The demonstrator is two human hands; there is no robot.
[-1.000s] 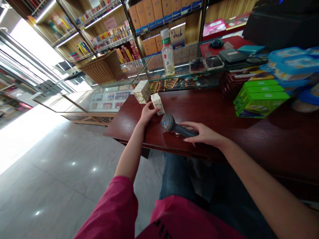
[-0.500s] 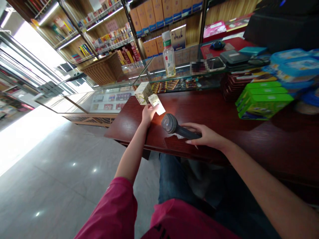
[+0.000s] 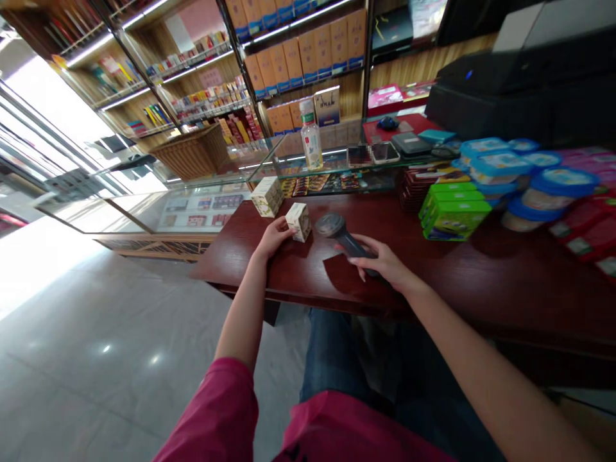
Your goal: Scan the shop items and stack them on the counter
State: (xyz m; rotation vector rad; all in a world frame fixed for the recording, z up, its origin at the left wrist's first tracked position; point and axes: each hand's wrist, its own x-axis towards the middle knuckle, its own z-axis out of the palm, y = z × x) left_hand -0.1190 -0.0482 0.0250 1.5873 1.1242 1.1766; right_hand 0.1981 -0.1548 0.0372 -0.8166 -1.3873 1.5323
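A small pale patterned box [image 3: 299,222] stands on the dark red wooden counter [image 3: 308,273], with the fingers of my left hand [image 3: 273,237] closed on its near left side. Behind it, a row of like boxes [image 3: 267,196] sits close to the glass case. My right hand [image 3: 380,262] is wrapped round the handle of a grey barcode scanner [image 3: 347,236]. The scanner is held just over the counter, its head to the right of the small box and apart from it.
A clear bottle [image 3: 312,138] stands on the glass case behind. To the right are green packs [image 3: 455,212], a stack of dark red packets [image 3: 412,187] and blue-lidded tubs [image 3: 500,168]. A phone [image 3: 385,153] lies on the glass. A wicker basket [image 3: 192,154] is at the back left.
The small box, tilted in my left hand before, now stands upright on the counter. The scanner's reddish light no longer shows on the counter. My view has turned somewhat to the right.
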